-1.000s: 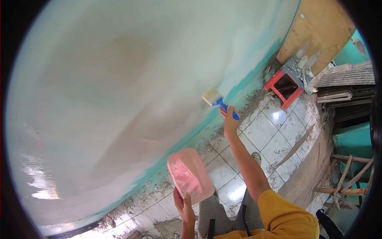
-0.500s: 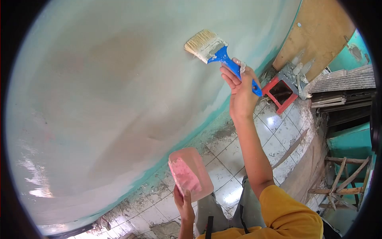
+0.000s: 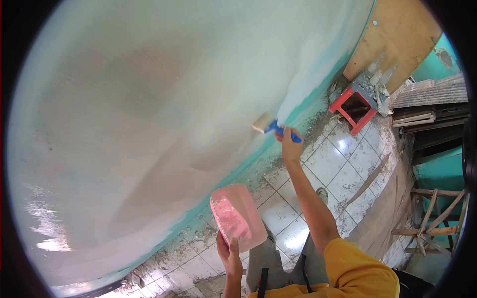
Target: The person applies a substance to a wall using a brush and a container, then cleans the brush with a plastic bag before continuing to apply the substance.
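Note:
My right hand (image 3: pixel 289 145) is closed round the blue handle of a wide paintbrush (image 3: pixel 275 127). The pale bristles, slightly blurred, meet the lower part of a large curved whitish surface (image 3: pixel 149 99), close to its teal lower edge. Lower down, my left hand (image 3: pixel 231 257) grips the near side of a translucent pink tub (image 3: pixel 254 226), thumb over the rim. The tub is tilted, with pink material inside, and it is held beside the teal edge.
A red stool (image 3: pixel 354 110) with bottles on its grey top stands at the upper right, near a brown board (image 3: pixel 397 35). Corrugated sheets (image 3: pixel 430 94) are stacked at the right, above a wooden frame (image 3: pixel 432 232). Dirty white tiles (image 3: pixel 325 159) cover the floor.
My right hand has moved down and away from me with the brush, from higher on the curved surface to near its teal edge. My left hand and the tub have hardly moved.

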### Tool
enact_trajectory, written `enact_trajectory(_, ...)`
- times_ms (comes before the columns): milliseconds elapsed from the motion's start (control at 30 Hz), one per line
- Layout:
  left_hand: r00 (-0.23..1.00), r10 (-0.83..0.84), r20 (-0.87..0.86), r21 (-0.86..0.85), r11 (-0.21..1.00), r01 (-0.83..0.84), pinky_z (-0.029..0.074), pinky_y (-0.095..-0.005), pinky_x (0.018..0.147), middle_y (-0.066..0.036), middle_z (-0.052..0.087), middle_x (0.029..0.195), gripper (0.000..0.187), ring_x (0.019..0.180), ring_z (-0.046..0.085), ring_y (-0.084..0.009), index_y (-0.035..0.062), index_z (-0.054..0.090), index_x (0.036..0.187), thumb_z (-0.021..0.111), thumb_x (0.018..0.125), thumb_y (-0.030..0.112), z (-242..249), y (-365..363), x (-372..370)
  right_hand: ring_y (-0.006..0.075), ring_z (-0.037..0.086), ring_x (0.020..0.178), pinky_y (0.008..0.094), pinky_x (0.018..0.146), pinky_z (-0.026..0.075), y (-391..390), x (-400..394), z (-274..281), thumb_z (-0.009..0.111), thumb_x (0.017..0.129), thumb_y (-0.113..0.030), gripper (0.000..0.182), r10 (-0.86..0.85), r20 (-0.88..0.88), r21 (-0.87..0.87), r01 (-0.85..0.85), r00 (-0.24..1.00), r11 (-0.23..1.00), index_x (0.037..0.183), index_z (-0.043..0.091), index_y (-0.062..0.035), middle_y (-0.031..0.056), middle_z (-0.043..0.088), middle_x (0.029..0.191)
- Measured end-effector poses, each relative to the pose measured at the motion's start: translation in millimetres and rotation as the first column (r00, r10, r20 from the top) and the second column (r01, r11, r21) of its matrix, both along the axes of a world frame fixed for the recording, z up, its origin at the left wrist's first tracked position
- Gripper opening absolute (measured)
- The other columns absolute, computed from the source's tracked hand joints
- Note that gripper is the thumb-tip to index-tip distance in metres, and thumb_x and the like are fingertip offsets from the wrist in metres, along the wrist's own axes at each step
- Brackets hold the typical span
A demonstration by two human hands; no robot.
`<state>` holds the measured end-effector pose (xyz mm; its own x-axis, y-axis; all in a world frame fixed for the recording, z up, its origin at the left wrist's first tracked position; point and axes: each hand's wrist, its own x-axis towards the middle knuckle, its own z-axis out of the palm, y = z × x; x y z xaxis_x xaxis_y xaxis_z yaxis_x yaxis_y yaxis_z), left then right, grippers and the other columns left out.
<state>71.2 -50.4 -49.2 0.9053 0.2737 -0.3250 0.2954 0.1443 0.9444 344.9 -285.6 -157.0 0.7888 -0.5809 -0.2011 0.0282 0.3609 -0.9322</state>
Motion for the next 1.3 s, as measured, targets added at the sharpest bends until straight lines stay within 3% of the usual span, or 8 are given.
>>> enact_trajectory(167,0.999,-0.035,-0.003,0.008,0.999,0.035,0.039,-0.0370,0.105,-0.017,0.050,0.135,0.068,0.123,0.049,-0.0226,-0.0086,0.034,0.144,0.062,0.097,0.032,11.0,7.2,1.9,0.0219,0.072,0.080,0.0300,0.075,0.056,4.8,2.9,188.5,0.052,0.098,-0.020,0.030,-0.025,0.320,-0.092,0.058,0.947,0.994,0.102,0.066,0.0064,0.0157,0.071,0.093)
enact_trajectory(267,0.998,-0.054,0.030,0.029,0.998,0.053,0.039,-0.0373,0.105,-0.017,0.049,0.135,0.071,0.123,0.049,-0.0228,-0.0084,0.034,0.144,0.063,0.096,0.035,12.8,8.4,2.8,0.0237,0.072,0.083,0.0328,0.080,0.057,0.9,-0.9,228.2,0.052,0.100,-0.022,0.033,-0.021,0.489,-0.031,0.041,0.872,0.999,0.105,0.064,0.0070,0.0172,0.070,0.098)
enact_trajectory(400,0.999,-0.029,0.016,0.016,0.999,0.029,0.039,-0.0383,0.105,-0.017,0.049,0.135,0.078,0.124,0.049,-0.0240,-0.0086,0.033,0.144,0.064,0.093,0.041,-3.8,9.9,-3.9,0.0254,0.072,0.087,0.0354,0.084,0.057,8.2,6.9,142.0,0.049,0.101,-0.025,0.035,-0.050,0.491,0.062,0.023,0.870,0.998,0.110,0.061,0.0071,0.0179,0.069,0.103)
enact_trajectory(767,1.000,-0.022,-0.015,0.063,0.998,0.023,0.038,-0.0408,0.107,-0.019,0.046,0.138,0.087,0.128,0.047,-0.0267,-0.0097,0.031,0.145,0.064,0.090,0.049,-71.4,9.4,-10.6,0.0264,0.071,0.092,0.0373,0.085,0.056,43.8,-24.8,-216.4,0.049,0.102,-0.026,0.035,-0.038,0.006,0.256,0.035,0.999,0.966,0.113,0.060,0.0056,0.0173,0.069,0.102)
enact_trajectory(867,0.999,-0.021,-0.031,0.047,0.999,0.022,0.038,-0.0408,0.108,-0.020,0.046,0.139,0.085,0.129,0.047,-0.0271,-0.0101,0.031,0.145,0.063,0.090,0.047,-66.3,7.8,-12.0,0.0262,0.071,0.089,0.0367,0.083,0.057,36.9,-24.6,-214.4,0.049,0.101,-0.024,0.034,-0.026,-0.074,0.265,0.045,0.997,0.963,0.110,0.062,0.0066,0.0164,0.070,0.097)
enact_trajectory(1033,0.997,-0.071,-0.024,0.019,0.997,0.071,0.038,-0.0408,0.108,-0.020,0.045,0.140,0.083,0.129,0.047,-0.0272,-0.0106,0.030,0.145,0.062,0.091,0.044,-55.7,1.4,-12.3,0.0252,0.072,0.086,0.0344,0.082,0.057,14.4,-12.6,-50.6,0.049,0.101,-0.021,0.033,-0.024,0.048,0.104,0.019,0.999,0.994,0.109,0.062,0.0083,0.0169,0.070,0.096)
enact_trajectory(1100,0.995,-0.076,-0.059,0.004,0.997,0.077,0.038,-0.0407,0.108,-0.020,0.045,0.140,0.082,0.129,0.047,-0.0272,-0.0107,0.030,0.145,0.062,0.092,0.043,-55.1,-0.4,-12.7,0.0251,0.072,0.089,0.0342,0.083,0.057,9.0,-12.4,-7.5,0.047,0.102,-0.022,0.035,-0.032,0.291,0.123,-0.004,0.956,0.992,0.112,0.061,0.0087,0.0174,0.070,0.099)
enact_trajectory(1300,0.995,-0.064,-0.076,0.033,0.997,0.067,0.038,-0.0405,0.108,-0.019,0.047,0.138,0.081,0.128,0.048,-0.0268,-0.0096,0.032,0.145,0.062,0.092,0.044,-57.5,-1.1,-11.7,0.0260,0.071,0.092,0.0362,0.087,0.056,14.3,2.6,-97.7,0.045,0.103,-0.027,0.039,-0.043,0.192,0.311,-0.019,0.981,0.950,0.116,0.059,0.0077,0.0165,0.069,0.102)
